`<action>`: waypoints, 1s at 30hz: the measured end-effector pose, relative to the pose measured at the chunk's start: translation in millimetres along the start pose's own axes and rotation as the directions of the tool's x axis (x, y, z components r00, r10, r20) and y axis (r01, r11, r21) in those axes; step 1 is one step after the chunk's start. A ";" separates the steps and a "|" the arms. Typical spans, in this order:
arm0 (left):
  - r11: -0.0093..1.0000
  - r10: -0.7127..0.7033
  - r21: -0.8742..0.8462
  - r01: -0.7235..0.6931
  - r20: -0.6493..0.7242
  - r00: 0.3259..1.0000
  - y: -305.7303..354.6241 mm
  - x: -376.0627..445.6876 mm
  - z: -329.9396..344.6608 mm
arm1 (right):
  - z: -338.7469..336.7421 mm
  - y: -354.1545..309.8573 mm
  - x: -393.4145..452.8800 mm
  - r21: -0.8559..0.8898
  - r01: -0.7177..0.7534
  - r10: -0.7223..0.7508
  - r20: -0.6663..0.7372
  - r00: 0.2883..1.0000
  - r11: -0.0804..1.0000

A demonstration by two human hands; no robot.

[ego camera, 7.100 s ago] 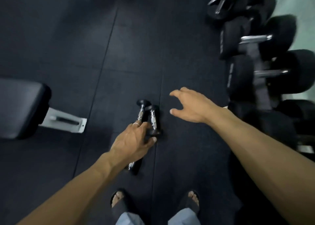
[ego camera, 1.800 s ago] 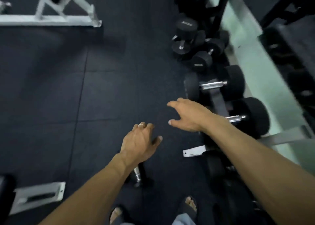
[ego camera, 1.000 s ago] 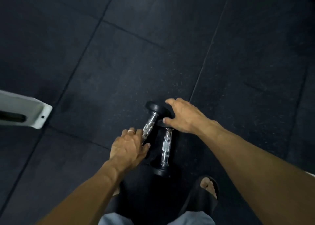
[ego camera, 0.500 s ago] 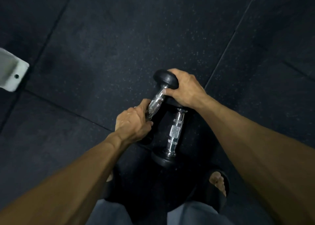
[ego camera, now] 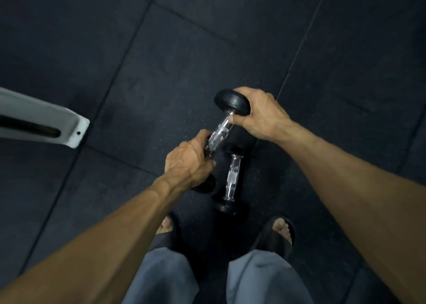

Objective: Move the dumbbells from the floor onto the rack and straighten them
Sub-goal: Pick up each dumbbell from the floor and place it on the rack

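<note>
Two small dumbbells with chrome knurled handles and black round heads are in front of my feet. The left dumbbell (ego camera: 220,133) is tilted, its far head up. My left hand (ego camera: 189,163) is closed around the lower part of its handle, hiding its near head. My right hand (ego camera: 260,114) clasps the far head, thumb by the handle. The second dumbbell (ego camera: 232,177) lies on the black rubber floor (ego camera: 161,50) just right of my left hand, untouched; its far head sits in shadow below my right hand. The rack is out of view.
A white metal bench foot (ego camera: 46,124) juts in from the left edge. My feet in black sandals (ego camera: 281,232) stand just behind the dumbbells, with grey trouser legs below. Dark floor tiles fill the rest of the view.
My hands came down from open above the floor and closed on the left dumbbell. Its far head now sits higher and closer to the camera than half a second ago.
</note>
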State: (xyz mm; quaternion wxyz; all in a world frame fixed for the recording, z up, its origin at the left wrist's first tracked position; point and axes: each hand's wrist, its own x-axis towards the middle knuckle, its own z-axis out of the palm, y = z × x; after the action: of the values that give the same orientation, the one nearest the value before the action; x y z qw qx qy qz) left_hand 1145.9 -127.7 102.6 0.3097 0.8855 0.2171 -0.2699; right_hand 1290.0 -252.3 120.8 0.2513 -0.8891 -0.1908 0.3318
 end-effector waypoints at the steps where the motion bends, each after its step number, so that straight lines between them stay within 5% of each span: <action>1: 1.000 0.010 0.004 -0.010 -0.003 1.000 11.4 -6.6 -11.8 | -16.1 -7.2 -7.4 -0.001 0.005 -0.005 -0.006 1.000 1.000; 15: 0.933 0.332 0.132 -0.333 0.035 0.943 267.2 -82.7 -139.9 | -295.9 -22.9 -163.7 0.045 -0.064 0.074 -0.283 0.956 0.997; 30: 0.630 0.721 0.166 -0.759 0.239 0.650 581.4 -232.6 -110.2 | -518.9 75.7 -457.0 0.104 -0.314 0.313 -0.587 0.747 0.944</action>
State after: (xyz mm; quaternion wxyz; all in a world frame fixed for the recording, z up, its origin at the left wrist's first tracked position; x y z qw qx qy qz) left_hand 1327.8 -520.0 568.8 0.2938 0.9047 -0.2263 -0.2095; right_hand 1335.8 -710.3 642.2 0.2382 -0.9672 0.0496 0.0730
